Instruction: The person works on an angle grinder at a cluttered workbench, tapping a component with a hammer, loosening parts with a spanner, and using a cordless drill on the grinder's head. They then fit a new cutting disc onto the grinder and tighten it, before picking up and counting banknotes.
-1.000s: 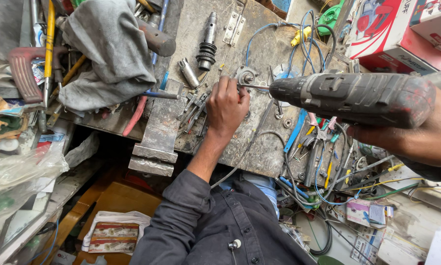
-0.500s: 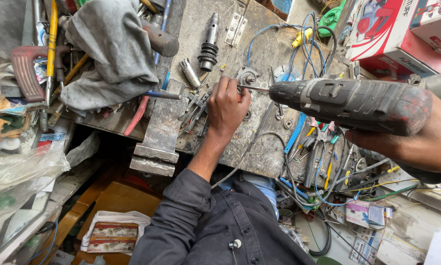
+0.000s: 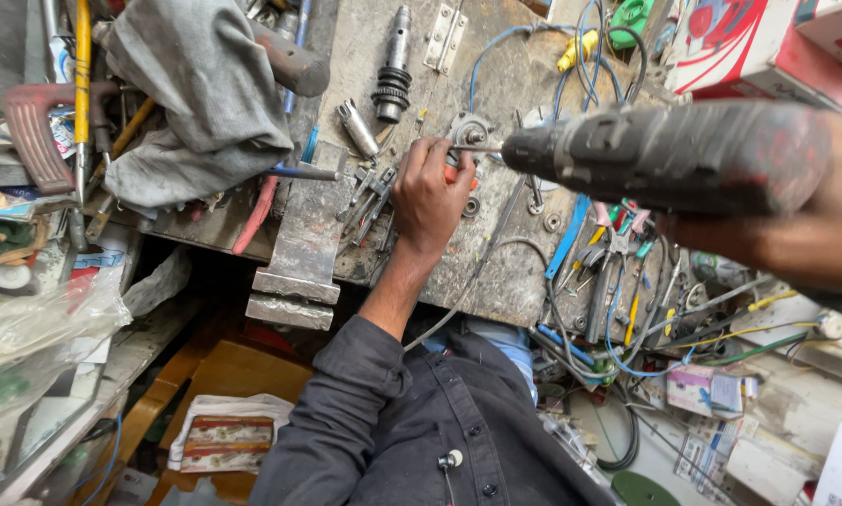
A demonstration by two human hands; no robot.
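My left hand (image 3: 430,192) rests on the worn metal bench (image 3: 496,281) and pinches a small round metal part (image 3: 468,129) with its fingertips. My right hand (image 3: 777,234) grips a dark, paint-stained power drill (image 3: 664,155) that points left. The drill's thin bit (image 3: 477,147) touches the round part just above my left fingers. An orange piece shows under those fingers, mostly hidden. My dark sleeve runs down from the left wrist toward the bottom of the view.
A steel block (image 3: 299,253) juts from the bench's front edge. A grey cloth (image 3: 196,94), a splined shaft (image 3: 394,66), a hinge (image 3: 444,37), blue wires (image 3: 496,47), pliers (image 3: 608,272) and a red-and-white box (image 3: 749,47) crowd the bench. A red saw handle (image 3: 37,131) lies left.
The drill has edged slightly upward with its bit kept at the round part. My left hand has stayed on the part.
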